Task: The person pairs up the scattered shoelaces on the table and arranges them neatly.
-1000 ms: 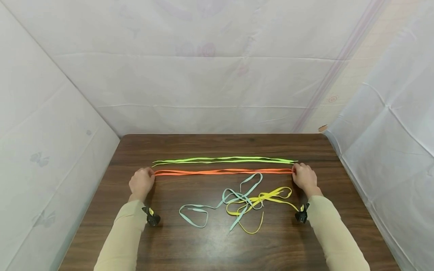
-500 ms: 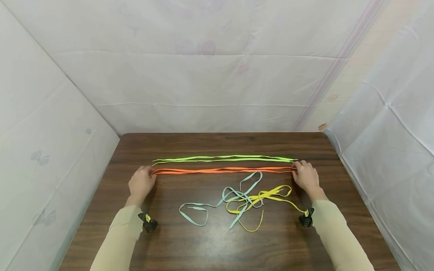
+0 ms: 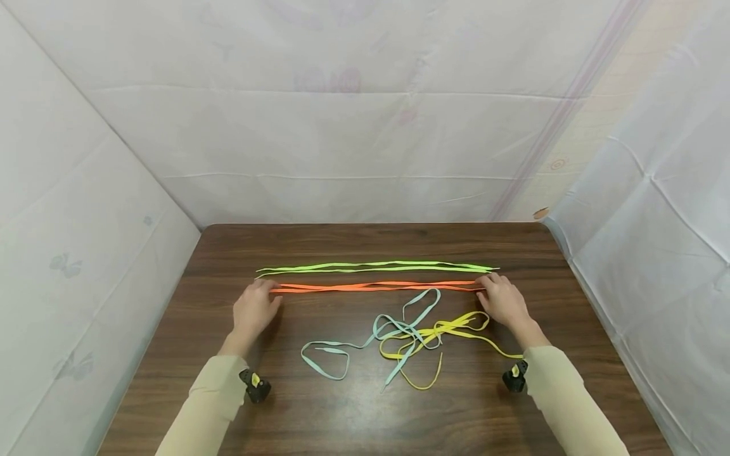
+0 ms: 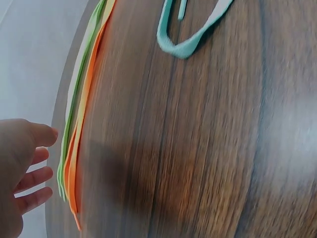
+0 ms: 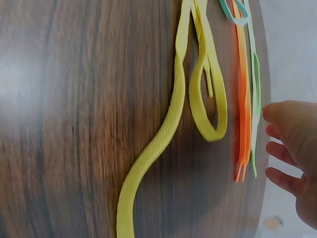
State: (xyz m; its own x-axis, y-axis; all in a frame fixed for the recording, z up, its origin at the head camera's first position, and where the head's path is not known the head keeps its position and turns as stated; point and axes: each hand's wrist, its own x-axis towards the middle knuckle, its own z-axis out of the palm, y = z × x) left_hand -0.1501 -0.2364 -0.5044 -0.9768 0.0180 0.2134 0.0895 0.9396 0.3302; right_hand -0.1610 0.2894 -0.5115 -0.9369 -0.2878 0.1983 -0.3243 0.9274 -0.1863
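An orange shoelace (image 3: 365, 287), doubled, lies stretched from left to right across the table. Over its left end hovers my left hand (image 3: 253, 308); in the left wrist view its fingers (image 4: 37, 178) are spread and hold nothing. My right hand (image 3: 504, 301) is above the other end, and the right wrist view shows its fingers (image 5: 282, 151) apart from the lace. Just behind runs a green shoelace (image 3: 376, 266), also doubled and nearly straight. Nearer me are a loosely tangled pale teal shoelace (image 3: 336, 346) and a yellow shoelace (image 3: 453, 329), which overlap.
The dark wooden table (image 3: 319, 424) ends at a back edge against a white sheet wall (image 3: 342, 139). More sheeting hangs at the left and right sides. The teal and yellow laces lie between the two forearms.
Both hands have let go of the orange lace's ends and shifted inward, the left one to the right and the right one to the left. The laces stay nearly in place.
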